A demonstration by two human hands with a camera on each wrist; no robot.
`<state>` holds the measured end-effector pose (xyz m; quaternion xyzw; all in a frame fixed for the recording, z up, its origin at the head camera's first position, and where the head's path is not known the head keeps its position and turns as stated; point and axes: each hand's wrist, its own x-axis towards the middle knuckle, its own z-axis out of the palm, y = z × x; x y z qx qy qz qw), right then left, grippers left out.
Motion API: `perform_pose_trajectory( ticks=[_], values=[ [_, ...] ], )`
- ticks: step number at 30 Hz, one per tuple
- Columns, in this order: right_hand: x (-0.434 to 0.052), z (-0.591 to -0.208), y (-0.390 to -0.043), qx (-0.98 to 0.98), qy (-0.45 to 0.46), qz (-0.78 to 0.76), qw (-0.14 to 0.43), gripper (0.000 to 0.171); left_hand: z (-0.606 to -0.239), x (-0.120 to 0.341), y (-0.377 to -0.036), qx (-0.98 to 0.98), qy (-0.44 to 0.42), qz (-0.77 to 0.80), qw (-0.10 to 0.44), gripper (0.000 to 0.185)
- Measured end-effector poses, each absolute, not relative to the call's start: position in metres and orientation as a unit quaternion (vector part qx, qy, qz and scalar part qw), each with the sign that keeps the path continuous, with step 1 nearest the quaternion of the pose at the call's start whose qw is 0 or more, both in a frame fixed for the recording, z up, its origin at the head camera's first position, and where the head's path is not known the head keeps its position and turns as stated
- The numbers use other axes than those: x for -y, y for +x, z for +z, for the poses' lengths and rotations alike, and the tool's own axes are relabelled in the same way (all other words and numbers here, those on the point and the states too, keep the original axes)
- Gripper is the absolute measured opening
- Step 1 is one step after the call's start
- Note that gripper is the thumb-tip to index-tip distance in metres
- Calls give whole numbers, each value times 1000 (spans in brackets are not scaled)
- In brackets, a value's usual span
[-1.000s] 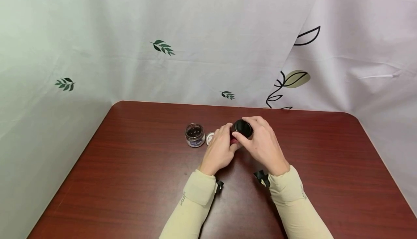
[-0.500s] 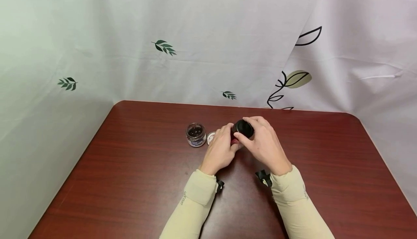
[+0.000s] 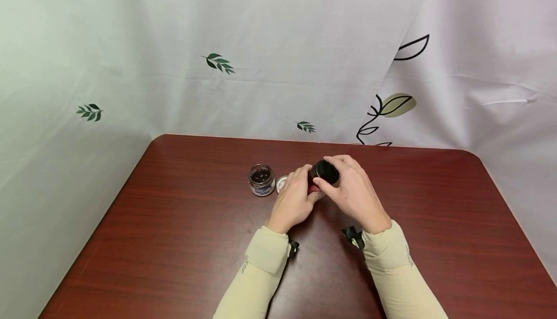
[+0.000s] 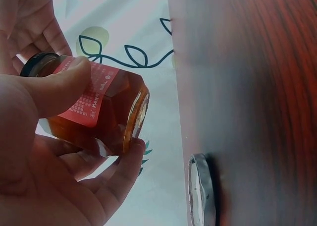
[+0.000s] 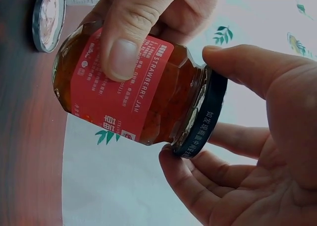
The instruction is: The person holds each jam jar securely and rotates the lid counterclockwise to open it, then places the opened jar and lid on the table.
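A faceted glass jar of strawberry jam (image 5: 153, 102) with a red label is held tilted above the table. My left hand (image 3: 292, 200) grips its body, thumb across the label and fingers beneath, as the left wrist view shows. At the other end, my right hand (image 3: 354, 191) pinches the rim of the black lid (image 5: 203, 114) between thumb and fingers. The lid sits on the jar's mouth. An uncovered glass jar (image 3: 261, 181) with dark contents stands left of my hands, and a loose lid (image 4: 199, 191) lies beside it, partly hidden by my left hand in the head view.
The dark red wooden table (image 3: 183, 241) has rounded far corners. Behind it hangs a white curtain (image 3: 261, 96) with printed leaves, which also runs along the left and right sides.
Between the earlier head frames and now the view shifts slightly. Both hands keep their hold on the jam jar and its lid, with barely any movement.
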<state>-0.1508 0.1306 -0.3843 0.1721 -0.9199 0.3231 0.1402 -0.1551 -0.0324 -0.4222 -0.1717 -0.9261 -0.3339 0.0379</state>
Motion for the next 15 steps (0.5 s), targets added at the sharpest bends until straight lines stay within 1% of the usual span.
perform_pose_trajectory(
  ticks=[15],
  values=[
    [-132, -384, -151, 920, 178, 318, 142, 53, -424, 32, -156, 926, -176, -332, 42, 62]
  ],
)
